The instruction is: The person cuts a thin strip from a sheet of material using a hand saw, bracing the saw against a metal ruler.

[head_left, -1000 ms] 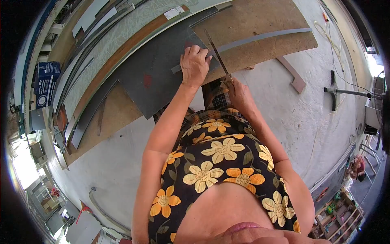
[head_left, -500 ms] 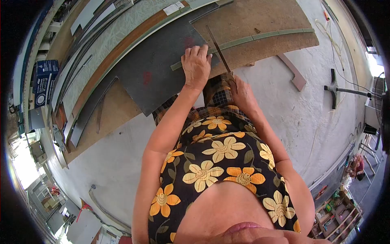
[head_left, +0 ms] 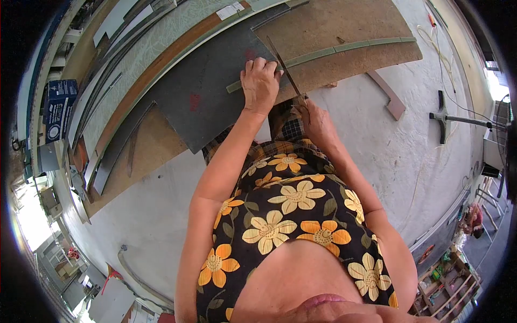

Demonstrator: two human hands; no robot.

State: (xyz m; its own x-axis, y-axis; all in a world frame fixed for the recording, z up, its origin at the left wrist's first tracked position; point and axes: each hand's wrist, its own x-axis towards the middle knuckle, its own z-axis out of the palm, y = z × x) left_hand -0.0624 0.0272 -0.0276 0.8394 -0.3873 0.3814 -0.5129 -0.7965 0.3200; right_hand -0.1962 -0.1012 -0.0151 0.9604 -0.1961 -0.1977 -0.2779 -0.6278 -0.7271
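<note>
My left hand [head_left: 260,85] lies over a long, narrow green strip [head_left: 323,52], its fingers curled down on it against a dark grey panel [head_left: 199,97]. One end of the strip sticks out to the left of the hand. My right hand [head_left: 318,121] is closed around the handle of a saw [head_left: 284,65] with a long, thin blade. The blade slants away from me and crosses the strip just right of my left fingertips. Red marks show on the grey panel.
A brown board [head_left: 371,21] lies under the panel and strip. Stacked long sheets and trims fill the left, beside a blue box [head_left: 60,107]. On the right are a pinkish notched piece [head_left: 388,97] and a black-footed stand [head_left: 441,117]. A person [head_left: 475,219] is far right.
The saw and my right hand have shifted slightly forward and to the left across the strip. My left hand has stayed in nearly the same place.
</note>
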